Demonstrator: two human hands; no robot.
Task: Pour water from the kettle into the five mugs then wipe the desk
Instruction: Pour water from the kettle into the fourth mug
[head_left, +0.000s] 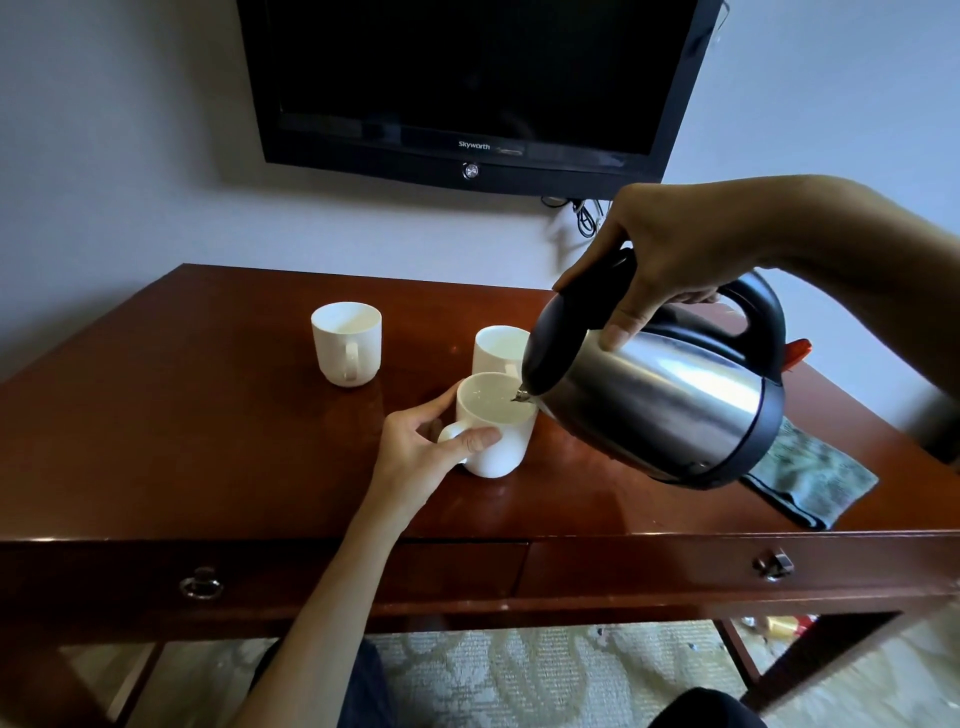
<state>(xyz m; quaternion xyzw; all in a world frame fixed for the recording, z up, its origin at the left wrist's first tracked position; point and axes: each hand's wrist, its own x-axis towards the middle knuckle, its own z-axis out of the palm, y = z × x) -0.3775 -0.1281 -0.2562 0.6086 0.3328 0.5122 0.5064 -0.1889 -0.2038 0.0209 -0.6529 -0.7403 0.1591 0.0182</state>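
Steel kettle (670, 400) tilted, spout over near white mug (501, 447).

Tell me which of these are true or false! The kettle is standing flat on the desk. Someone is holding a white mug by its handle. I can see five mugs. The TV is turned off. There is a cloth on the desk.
1. The kettle is standing flat on the desk. False: the right hand holds the kettle tilted in the air, spout over the near mug.
2. Someone is holding a white mug by its handle. True: the left hand grips the near mug's handle.
3. Five mugs can be seen. False: only three show, the near mug, the middle mug and the far left mug.
4. The TV is off. True: its screen is dark.
5. A cloth lies on the desk. True.
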